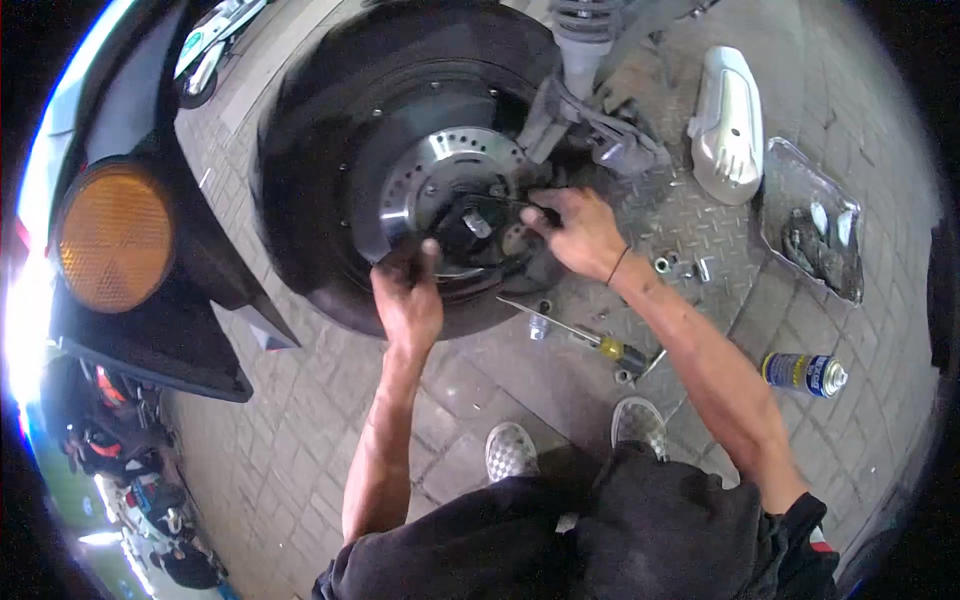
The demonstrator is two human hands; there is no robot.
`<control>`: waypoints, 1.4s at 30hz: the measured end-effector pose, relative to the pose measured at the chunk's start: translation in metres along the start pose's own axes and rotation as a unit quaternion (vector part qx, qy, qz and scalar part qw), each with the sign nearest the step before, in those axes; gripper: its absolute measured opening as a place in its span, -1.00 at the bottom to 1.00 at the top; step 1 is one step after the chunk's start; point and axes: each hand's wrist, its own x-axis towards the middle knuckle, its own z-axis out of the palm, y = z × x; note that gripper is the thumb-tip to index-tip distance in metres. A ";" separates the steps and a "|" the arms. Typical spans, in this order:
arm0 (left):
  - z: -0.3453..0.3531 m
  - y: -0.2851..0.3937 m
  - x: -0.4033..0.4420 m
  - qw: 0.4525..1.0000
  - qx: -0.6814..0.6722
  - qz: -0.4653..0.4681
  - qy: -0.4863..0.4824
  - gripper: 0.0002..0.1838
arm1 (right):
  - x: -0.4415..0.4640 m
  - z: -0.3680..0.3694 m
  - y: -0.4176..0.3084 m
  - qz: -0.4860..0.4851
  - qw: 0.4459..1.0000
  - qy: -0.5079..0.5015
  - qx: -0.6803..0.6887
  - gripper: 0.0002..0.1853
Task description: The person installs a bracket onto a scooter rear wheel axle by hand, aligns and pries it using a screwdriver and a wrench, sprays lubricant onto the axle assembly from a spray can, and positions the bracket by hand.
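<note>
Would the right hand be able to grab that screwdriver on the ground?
Probably yes: the screwdriver lies just below the right hand in this view, and nothing seems to cover its handle. The hand would first need to come away from the wheel.

Around 9 o'clock there's a big round amber reflector (118, 238) on a dark panel (185, 335). Couple of motorcycles (150, 500) parked close together at 8, plus part of a white two-wheeler (212, 40) poking into view between 10 and 11. Over at 2 you've got a silver cover (727, 125), just beside a shallow tray (785, 180) with dark, grimy stuff (810, 250) in it. Blue-and-yellow spray can (800, 373) near 3:30, on grey pavers (870, 440) btw.
</note>
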 end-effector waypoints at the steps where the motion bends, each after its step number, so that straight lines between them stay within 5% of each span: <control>1: -0.001 -0.008 -0.001 1.000 -0.031 -0.005 -0.003 -0.75 | -0.005 0.003 -0.001 -0.013 1.000 -0.013 0.016 -0.53; 13: -0.014 0.027 0.007 0.982 0.171 0.066 -0.047 -0.75 | 0.009 -0.007 -0.008 -0.094 0.994 -0.042 0.047 -0.63; 16: -0.008 0.030 0.006 0.972 0.201 0.111 -0.037 -0.74 | 0.008 0.005 -0.005 -0.129 0.988 0.060 0.055 -0.66; 18: -0.003 0.024 0.007 0.966 0.220 0.135 -0.027 -0.74 | 0.014 0.010 0.001 -0.109 0.992 0.032 0.062 -0.66; 24: 0.003 0.013 0.009 0.983 0.182 0.038 -0.008 -0.76 | 0.004 0.005 -0.003 -0.055 0.995 0.010 0.078 -0.70; 27: 0.001 0.011 0.013 0.982 0.152 0.112 0.013 -0.76 | 0.007 0.011 -0.005 -0.091 0.993 0.024 0.077 -0.73; 35: -0.002 0.030 0.009 0.979 0.171 0.111 0.009 -0.70 | -0.002 -0.006 -0.015 -0.091 0.994 0.042 0.054 -0.76; 38: -0.006 0.050 0.015 0.956 0.276 0.097 0.016 -0.69 | -0.007 -0.013 -0.028 -0.071 0.996 0.049 0.014 -0.77; 42: -0.010 0.052 0.026 0.949 0.292 0.110 -0.040 -0.70 | 0.000 -0.003 -0.040 -0.143 0.981 0.133 -0.017 -0.72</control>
